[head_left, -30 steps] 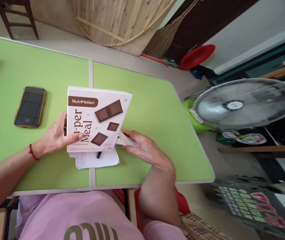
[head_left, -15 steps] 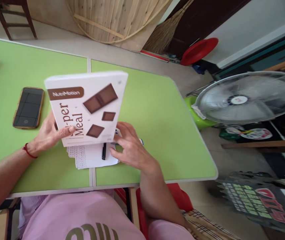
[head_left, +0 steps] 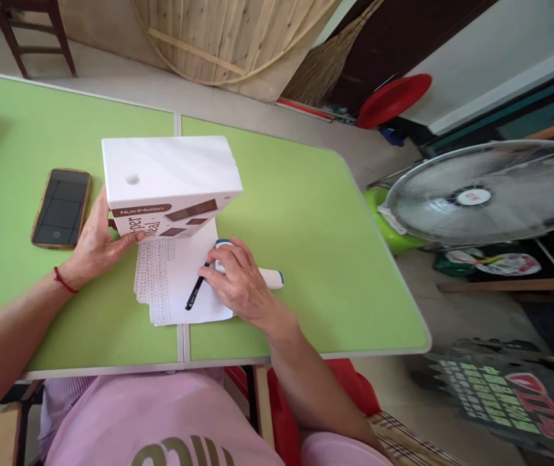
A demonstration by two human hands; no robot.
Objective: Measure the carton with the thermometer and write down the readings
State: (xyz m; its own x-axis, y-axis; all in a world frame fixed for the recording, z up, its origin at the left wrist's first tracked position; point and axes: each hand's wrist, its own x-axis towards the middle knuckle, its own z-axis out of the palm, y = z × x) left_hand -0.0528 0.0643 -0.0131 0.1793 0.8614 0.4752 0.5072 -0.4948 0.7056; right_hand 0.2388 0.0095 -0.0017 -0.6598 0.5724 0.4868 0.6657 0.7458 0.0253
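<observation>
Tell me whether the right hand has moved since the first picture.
Yes: the right hand has shifted left, closer to the table seam.

Soft, even light brightens the pale-green rectangular surface (head_left: 335,272). Left of the left hand's fingers (head_left: 96,217), the black glass-faced smartphone (head_left: 61,207) mirrors faint gridded lines. Above these fingers, the white cardboard box (head_left: 173,181) has a brighter top than front. Far right of the right hand's fingers (head_left: 233,259), the round wire-caged fan (head_left: 474,194) looks stretched, its blades blurred.
</observation>
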